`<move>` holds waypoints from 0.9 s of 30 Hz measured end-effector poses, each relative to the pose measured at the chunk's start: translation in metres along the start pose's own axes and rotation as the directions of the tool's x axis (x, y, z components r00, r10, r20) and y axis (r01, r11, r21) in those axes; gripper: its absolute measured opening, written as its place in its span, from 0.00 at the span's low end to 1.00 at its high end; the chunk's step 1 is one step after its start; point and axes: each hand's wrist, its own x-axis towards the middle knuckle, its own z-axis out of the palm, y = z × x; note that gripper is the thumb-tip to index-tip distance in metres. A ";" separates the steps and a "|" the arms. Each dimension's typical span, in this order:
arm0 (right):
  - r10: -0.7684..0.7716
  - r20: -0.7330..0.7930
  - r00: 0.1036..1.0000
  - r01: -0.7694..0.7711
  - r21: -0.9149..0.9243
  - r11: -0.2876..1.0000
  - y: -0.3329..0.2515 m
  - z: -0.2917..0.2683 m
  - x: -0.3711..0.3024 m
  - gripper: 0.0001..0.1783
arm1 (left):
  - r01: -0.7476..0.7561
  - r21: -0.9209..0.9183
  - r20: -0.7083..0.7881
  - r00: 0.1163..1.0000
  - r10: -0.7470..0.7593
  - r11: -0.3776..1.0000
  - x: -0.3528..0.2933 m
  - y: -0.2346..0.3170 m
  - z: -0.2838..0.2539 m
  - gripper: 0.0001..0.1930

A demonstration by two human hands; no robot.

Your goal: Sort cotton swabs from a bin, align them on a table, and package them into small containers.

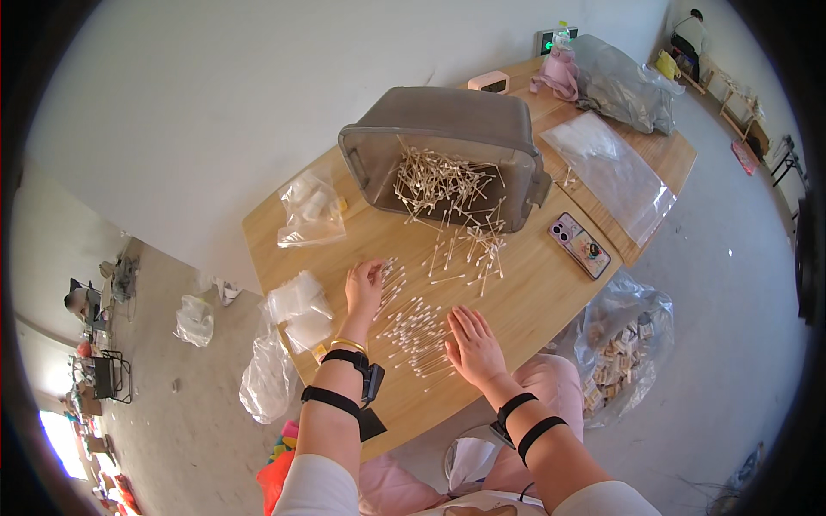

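Observation:
Many white-tipped cotton swabs (416, 334) lie in a loose, roughly aligned spread on the wooden table (525, 297). My left hand (365, 285) is at the spread's upper left end, its fingers curled together beside a narrow row of swabs (392, 282). Whatever its fingertips pinch, if anything, is hidden. On the right side of the spread, my right hand (476, 346) lies flat with its fingers stretched out and nothing in it. Beyond my hands, a grey plastic bin (439, 110) rests on its side, its mouth toward me. A tangled heap of swabs (443, 179) fills part of it and spills out.
Clear bags (311, 211) and a stack of small plastic sleeves (299, 310) are at the left. A phone (580, 246) and a large clear bag (615, 176) lie right. Below the right edge stands a bag of small packs (621, 361).

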 end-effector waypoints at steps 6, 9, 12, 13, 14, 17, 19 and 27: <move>0.006 0.001 1.000 -0.006 -0.004 1.000 0.002 0.003 -0.001 0.29 | 0.202 -0.158 0.113 0.976 -0.186 0.967 -0.008 0.011 0.003 0.10; 0.010 0.004 1.000 -0.010 -0.008 1.000 0.004 0.000 -0.002 0.29 | 0.032 0.204 0.046 0.998 -0.042 0.978 -0.016 0.023 -0.005 0.10; 0.007 -0.002 1.000 -0.007 0.017 1.000 0.002 0.000 -0.001 0.29 | 0.057 0.186 0.030 0.997 -0.064 0.981 -0.030 0.024 -0.009 0.16; 0.007 -0.001 1.000 -0.007 0.015 1.000 0.002 0.001 -0.001 0.29 | -0.097 0.320 0.095 0.993 0.070 0.942 -0.039 0.026 -0.003 0.22; 0.008 0.001 1.000 -0.008 0.012 1.000 0.002 0.002 -0.001 0.29 | -0.251 0.436 0.178 0.965 0.191 0.864 -0.045 0.027 0.002 0.30; 0.012 -0.008 1.000 -0.012 0.011 1.000 0.003 0.003 -0.001 0.29 | -0.290 0.577 0.403 0.914 0.042 0.763 -0.049 0.028 0.003 0.44; 0.010 -0.013 1.000 -0.010 0.000 1.000 0.004 0.002 -0.001 0.29 | -0.305 0.613 0.422 0.906 0.025 0.729 -0.040 0.030 0.006 0.46; 0.010 0.005 1.000 -0.010 -0.028 1.000 0.003 0.001 -0.002 0.30 | -0.061 0.663 0.327 0.920 -0.215 0.746 0.008 0.029 0.021 0.48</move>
